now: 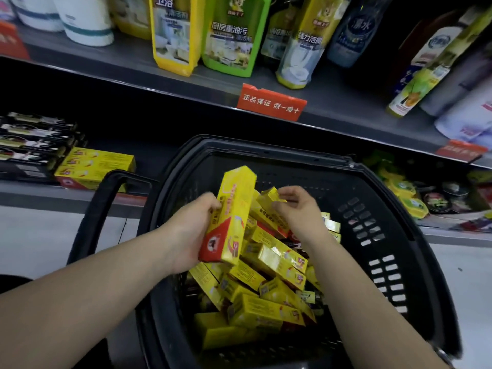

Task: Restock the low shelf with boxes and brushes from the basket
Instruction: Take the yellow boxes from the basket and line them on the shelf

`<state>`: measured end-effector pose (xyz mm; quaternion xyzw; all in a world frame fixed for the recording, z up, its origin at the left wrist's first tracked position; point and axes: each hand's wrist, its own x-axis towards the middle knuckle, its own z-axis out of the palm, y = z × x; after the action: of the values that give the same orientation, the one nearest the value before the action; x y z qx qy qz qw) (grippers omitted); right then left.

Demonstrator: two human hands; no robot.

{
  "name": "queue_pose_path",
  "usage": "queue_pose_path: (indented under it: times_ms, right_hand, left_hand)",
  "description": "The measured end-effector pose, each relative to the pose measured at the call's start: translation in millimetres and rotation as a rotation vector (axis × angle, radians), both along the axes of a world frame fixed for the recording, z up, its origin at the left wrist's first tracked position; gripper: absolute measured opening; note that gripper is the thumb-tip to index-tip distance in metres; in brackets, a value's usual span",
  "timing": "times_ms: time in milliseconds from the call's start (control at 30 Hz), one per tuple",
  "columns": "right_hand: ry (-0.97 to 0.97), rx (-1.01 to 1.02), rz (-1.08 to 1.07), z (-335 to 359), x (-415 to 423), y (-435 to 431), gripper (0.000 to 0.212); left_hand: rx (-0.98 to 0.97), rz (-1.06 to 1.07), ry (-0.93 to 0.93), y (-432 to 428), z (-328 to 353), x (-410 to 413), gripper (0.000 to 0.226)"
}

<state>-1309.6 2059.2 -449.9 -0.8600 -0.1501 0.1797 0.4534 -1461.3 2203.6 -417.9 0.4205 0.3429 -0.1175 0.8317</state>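
1. Two bare forearms are stretching in from the bottom edge over the black basket [386,209], which is sitting before the shelving, its handle [95,222] lying to the left.
2. Inside the basket, a heap of boxes [266,310] is lying criss-cross. They are long, glossy and yellow, with red ends and small print.
3. The left hand [191,230] is gripping the held box [234,217], fingers curled round its side. The box is tilting upright above the heap, red end down.
4. The right hand [300,209] is pinching the raised end of a second box [269,201] that is resting on the pile.
5. Beyond, on the low shelf [40,193], shelved yellow boxes [95,166] are sitting stacked just beside dark boxes [34,142].
6. Farthest off, cleaner bottles [234,35] are standing on the upper shelf, behind a red tag [271,102].
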Motion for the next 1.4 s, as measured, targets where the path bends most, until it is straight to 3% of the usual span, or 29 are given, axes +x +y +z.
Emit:
queue_pose_path:
  times_ms: [100, 200, 267, 367, 467, 533, 600, 700, 800, 900, 1000, 1067, 1133, 1233, 1400]
  right_hand:
    - [-0.080, -0.372, -0.032, -13.0, 22.1, -16.4, 0.060]
    - [-0.011, -0.593, 0.081, -26.7, 20.3, -29.8, 0.050]
    - [-0.085, -0.630, 0.102, -21.5, 17.3, -33.0, 0.040]
    - [-0.123, -0.420, 0.067, 7.9, 12.2, -29.4, 0.029]
    - [0.086, -0.095, 0.099, 39.9, -19.2, -14.4, 0.028]
    - [0.160, -0.056, 0.202, 47.5, -45.7, -3.1, 0.027]
    - [0.225, -0.003, 0.323, 50.7, -66.7, 6.8, 0.040]
    - [0.342, 0.131, 0.353, 51.9, -76.5, 10.9, 0.045]
    - [0.350, 0.148, 0.356, 51.6, -71.9, 6.8, 0.023]
    - [0.282, 0.080, 0.442, 54.9, -57.4, -1.5, 0.023]
    - [0.136, -0.151, 0.412, 50.7, -26.9, -19.1, 0.015]
    - [-0.014, -0.593, 0.454, 34.9, -7.2, -36.1, 0.030]
    - [0.032, -0.873, 0.550, 12.5, -2.4, -51.4, 0.064]
    - [0.209, -0.765, 0.587, -13.6, -8.8, -59.9, 0.090]
    - [0.015, -0.803, 0.607, -22.7, -4.9, -58.6, 0.103]
  left_hand:
    - [0.003, -0.011, -0.060, 10.4, 4.4, -3.3, 0.043]
    - [0.015, 0.031, -0.091, 12.4, 9.1, -5.7, 0.026]
    - [0.009, 0.077, -0.080, 13.5, 7.3, -5.1, 0.023]
    - [0.043, 0.071, -0.065, 12.5, 4.3, -5.7, 0.034]
    - [0.072, 0.064, -0.083, 7.0, 4.7, -5.1, 0.040]
    - [0.082, 0.081, -0.107, 3.3, 6.6, -4.3, 0.038]
    - [0.065, 0.081, -0.117, 1.6, 9.0, -4.6, 0.041]
    - [0.068, 0.061, -0.131, 3.8, 12.8, -7.1, 0.041]
    - [0.096, 0.030, -0.155, 6.7, 13.1, -11.2, 0.040]
    - [0.159, -0.006, -0.173, 6.1, 10.1, -14.2, 0.058]
    - [0.205, -0.028, -0.170, 5.9, 7.6, -14.9, 0.058]
    - [0.227, -0.040, -0.167, 6.7, 6.5, -15.4, 0.048]
    - [0.244, -0.074, -0.179, 7.7, 6.1, -16.7, 0.048]
    - [0.258, -0.112, -0.204, 9.7, 7.8, -19.6, 0.057]
    - [0.195, -0.114, -0.239, 22.1, 13.5, -27.3, 0.039]
